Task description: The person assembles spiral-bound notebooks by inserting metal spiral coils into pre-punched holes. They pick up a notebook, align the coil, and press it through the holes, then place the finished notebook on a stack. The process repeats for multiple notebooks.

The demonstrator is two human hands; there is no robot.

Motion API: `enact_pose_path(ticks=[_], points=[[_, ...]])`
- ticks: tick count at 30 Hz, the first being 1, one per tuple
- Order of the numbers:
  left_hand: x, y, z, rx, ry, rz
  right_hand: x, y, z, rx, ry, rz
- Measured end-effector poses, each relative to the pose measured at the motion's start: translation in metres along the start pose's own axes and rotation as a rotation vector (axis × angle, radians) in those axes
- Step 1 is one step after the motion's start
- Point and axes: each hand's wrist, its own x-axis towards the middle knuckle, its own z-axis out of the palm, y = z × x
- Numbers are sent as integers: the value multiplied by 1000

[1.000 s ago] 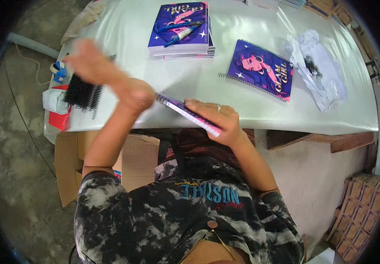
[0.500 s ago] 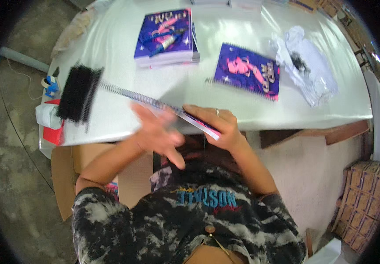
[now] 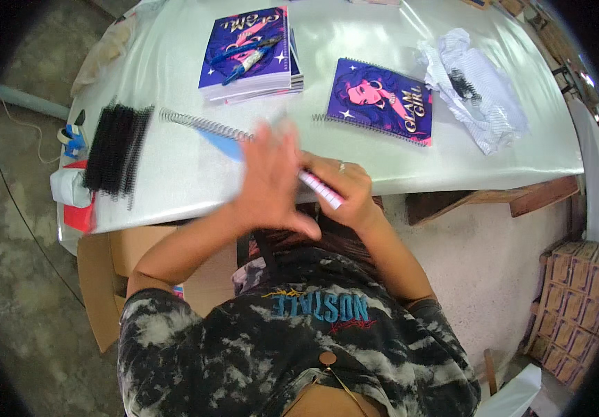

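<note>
My right hand (image 3: 344, 189) is wrapped round a notebook (image 3: 321, 189), held on edge above the table's front side. A long wire spiral coil (image 3: 205, 125) runs along the notebook's edge and sticks out past its far left end, where a light blue face shows below it. Over the coil and the notebook's middle lies my left hand (image 3: 269, 177), fingers stretched and thumb apart, smeared a little by motion. It hides much of the notebook; whether its palm touches the coil I cannot tell. Another purple spiral notebook (image 3: 383, 104) lies beyond my right hand, a loose coil end jutting from its left.
A stack of purple notebooks (image 3: 244, 59) with a blue and white tool (image 3: 247, 64) on top stands at the back. Black spiral coils (image 3: 117, 149) lie bundled at left, near a tape dispenser (image 3: 71, 139). Crumpled plastic wrap (image 3: 483, 104) sits right; an open carton (image 3: 98, 278) is below.
My left hand has swept to the right and away from me, now over the coil and notebook. The right hand keeps its grip, and a light blue face has come into view below the coil.
</note>
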Motion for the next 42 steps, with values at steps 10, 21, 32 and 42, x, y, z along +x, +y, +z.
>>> enact_pose_path(ticks=[10,21,32,42], points=[[-1,14,-2,5,33,-21,-6,5,8,67,23,20],[-21,13,3,-94,-118,64,1,13,6,74,36,30],[23,45,-2,-385,-15,-336,10,2,7,-4,187,-8],[83,22,-27,-1081,278,-939,56,-53,-52,-577,-35,151]])
